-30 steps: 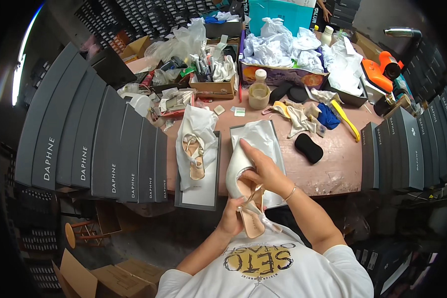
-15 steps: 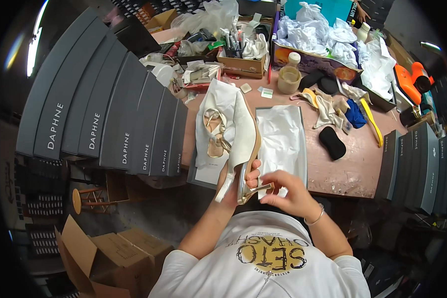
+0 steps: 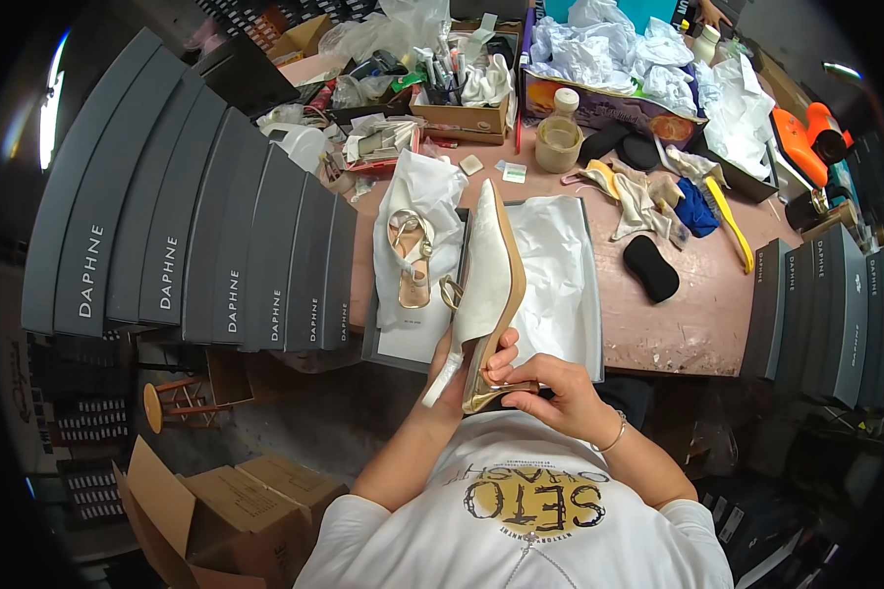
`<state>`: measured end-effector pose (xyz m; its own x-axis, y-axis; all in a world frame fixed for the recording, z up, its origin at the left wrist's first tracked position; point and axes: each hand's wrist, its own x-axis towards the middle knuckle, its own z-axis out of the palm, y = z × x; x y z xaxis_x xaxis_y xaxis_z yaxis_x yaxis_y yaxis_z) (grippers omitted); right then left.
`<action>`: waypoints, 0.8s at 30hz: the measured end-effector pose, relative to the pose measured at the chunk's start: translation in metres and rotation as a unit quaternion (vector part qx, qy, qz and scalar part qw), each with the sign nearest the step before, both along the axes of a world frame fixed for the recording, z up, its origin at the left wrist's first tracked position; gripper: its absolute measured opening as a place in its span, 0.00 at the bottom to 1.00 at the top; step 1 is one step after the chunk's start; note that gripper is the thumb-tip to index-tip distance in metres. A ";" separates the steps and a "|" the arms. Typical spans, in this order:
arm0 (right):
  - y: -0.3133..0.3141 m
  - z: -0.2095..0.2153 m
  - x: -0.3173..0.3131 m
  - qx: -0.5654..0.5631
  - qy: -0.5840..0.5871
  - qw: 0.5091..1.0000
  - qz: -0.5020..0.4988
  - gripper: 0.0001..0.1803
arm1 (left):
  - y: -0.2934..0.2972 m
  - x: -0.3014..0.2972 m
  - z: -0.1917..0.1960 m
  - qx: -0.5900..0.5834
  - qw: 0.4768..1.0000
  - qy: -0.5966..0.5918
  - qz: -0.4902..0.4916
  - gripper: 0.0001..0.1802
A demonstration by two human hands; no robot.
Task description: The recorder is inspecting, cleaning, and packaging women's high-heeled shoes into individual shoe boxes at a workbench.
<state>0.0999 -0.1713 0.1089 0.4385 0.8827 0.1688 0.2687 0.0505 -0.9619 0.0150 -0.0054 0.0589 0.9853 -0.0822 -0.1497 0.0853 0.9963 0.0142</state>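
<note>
Since the earlier frame the shoe (image 3: 489,285) has swung upright in my view: its pointed toe now aims at the far side, over the open box, where before it hung lower and closer to the chest.

I read its long axis as running near to far, tilted a little right at the toe. My left hand (image 3: 454,365) sits under the heel end, fingers wrapped round the rear of the shoe beside the slim heel, which juts down to the left. My right hand (image 3: 550,390) comes in from the right, just beside it, fingertips pinched together on the edge of the sole at the heel seat. Both hands are clamped on the same end, so the long toe part stands free beyond them; the left hand carries the weight, the right is nearer the sole's rim.

The shoe looks pearly white with a pale gold sole edge, smooth and slightly glossy, with a round metal buckle on its left side. Its mate, a strappy sandal (image 3: 410,257), lies on crumpled white tissue in the left half of the grey shoebox (image 3: 393,346), which rests on the near edge of the pinkish worktop (image 3: 692,324). A row of dark grey boxes (image 3: 206,245) stands at the left.
</note>
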 end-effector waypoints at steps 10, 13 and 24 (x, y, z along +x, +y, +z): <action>0.004 0.007 -0.001 0.029 -0.025 0.999 -0.006 0.13 | -0.002 0.000 0.000 -0.011 1.000 -0.018 0.005 0.29; 0.003 0.009 -0.005 0.026 -0.033 0.999 -0.007 0.13 | -0.002 -0.001 0.002 -0.001 1.000 -0.017 0.016 0.30; -0.011 0.002 0.004 0.019 -0.010 1.000 -0.014 0.10 | -0.009 -0.002 0.026 0.124 0.990 -0.042 0.048 0.47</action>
